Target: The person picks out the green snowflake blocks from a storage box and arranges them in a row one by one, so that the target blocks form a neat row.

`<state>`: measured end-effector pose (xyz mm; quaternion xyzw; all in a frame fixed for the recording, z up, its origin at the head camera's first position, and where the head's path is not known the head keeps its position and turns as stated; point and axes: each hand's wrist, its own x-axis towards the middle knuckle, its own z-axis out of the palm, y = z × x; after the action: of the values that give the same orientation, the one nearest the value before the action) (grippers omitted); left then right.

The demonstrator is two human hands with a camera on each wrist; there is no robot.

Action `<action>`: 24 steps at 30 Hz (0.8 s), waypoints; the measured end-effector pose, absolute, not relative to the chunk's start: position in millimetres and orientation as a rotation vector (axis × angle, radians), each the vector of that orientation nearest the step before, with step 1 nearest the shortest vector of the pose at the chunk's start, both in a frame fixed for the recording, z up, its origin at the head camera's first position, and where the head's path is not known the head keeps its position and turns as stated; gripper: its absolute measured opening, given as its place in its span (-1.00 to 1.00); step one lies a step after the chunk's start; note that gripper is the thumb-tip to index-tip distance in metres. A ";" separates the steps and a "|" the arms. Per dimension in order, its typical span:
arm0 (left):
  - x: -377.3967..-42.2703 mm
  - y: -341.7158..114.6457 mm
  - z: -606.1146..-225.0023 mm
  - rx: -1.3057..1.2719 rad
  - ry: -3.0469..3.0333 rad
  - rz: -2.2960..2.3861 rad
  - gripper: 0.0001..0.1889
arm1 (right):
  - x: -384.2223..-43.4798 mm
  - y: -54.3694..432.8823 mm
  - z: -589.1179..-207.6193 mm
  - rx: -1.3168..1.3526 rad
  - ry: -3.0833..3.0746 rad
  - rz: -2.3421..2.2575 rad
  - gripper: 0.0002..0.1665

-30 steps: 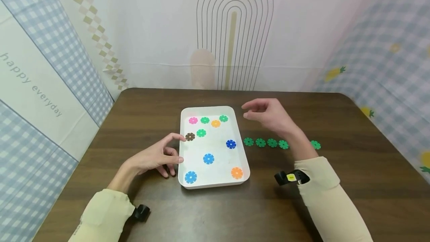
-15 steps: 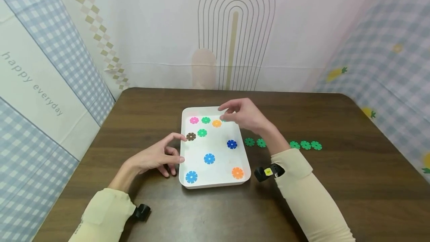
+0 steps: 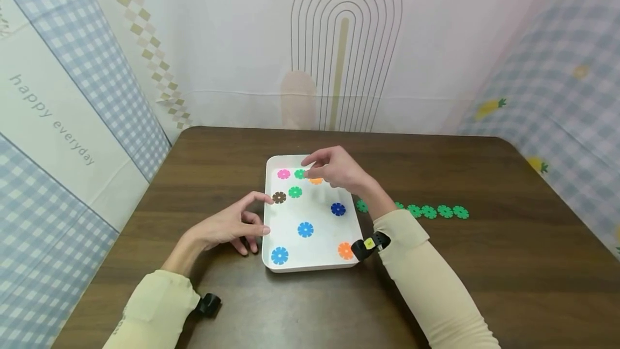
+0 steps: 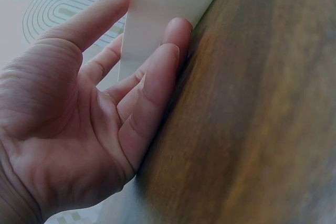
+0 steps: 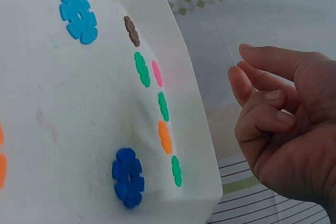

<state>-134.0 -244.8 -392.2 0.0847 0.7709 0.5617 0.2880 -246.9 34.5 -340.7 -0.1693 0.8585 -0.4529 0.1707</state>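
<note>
My left hand [image 3: 227, 225] holds the left side of a white tray [image 3: 317, 206], thumb and index finger over its rim and the other fingers against the outer wall. Over the tray's far right part hovers my right hand [image 3: 336, 168], thumb and index finger apart with nothing between them. Flower-shaped discs lie in the tray: greens [image 3: 295, 192], a pink one [image 3: 283, 174], a brown one [image 3: 279, 197], oranges [image 3: 345, 251], a dark blue one [image 3: 338, 209] and light blues [image 3: 305, 229]. A green disc [image 5: 177, 171] behind my right hand shows only in the right wrist view.
Right of the tray, a row of several green discs [image 3: 429, 212] lies on the brown wooden table [image 3: 232, 306], partly hidden by my right forearm. A patterned cloth [image 3: 232, 36] hangs behind the table and along both sides.
My right hand has moved left from beside the tray to over its far part, now covering the far right green disc. The left hand stays at the tray's left rim.
</note>
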 end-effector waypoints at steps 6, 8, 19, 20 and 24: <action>-133.7 -244.8 -391.8 0.206 2.059 1.501 -0.23 | -248.8 23.3 -349.8 -0.468 2.405 -1.274 -0.64; -133.6 -244.8 -391.9 0.200 2.061 1.501 -0.23 | -249.4 19.8 -352.7 -0.457 2.399 -1.265 -0.64; -134.5 -244.6 -393.1 0.210 2.063 1.498 -0.24 | -254.7 6.9 -368.2 -0.420 2.398 -1.220 -0.68; -134.2 -244.6 -392.9 0.211 2.063 1.499 -0.24 | -255.2 5.9 -369.7 -0.420 2.394 -1.211 -0.68; -134.0 -245.2 -393.0 0.211 2.063 1.500 -0.23 | -256.0 2.2 -374.5 -0.409 2.409 -1.143 -0.68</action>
<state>-134.0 -245.2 -393.0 0.0789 0.7723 0.5613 0.2870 -256.0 2.2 -374.5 -0.1481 0.8710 -0.4134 0.2202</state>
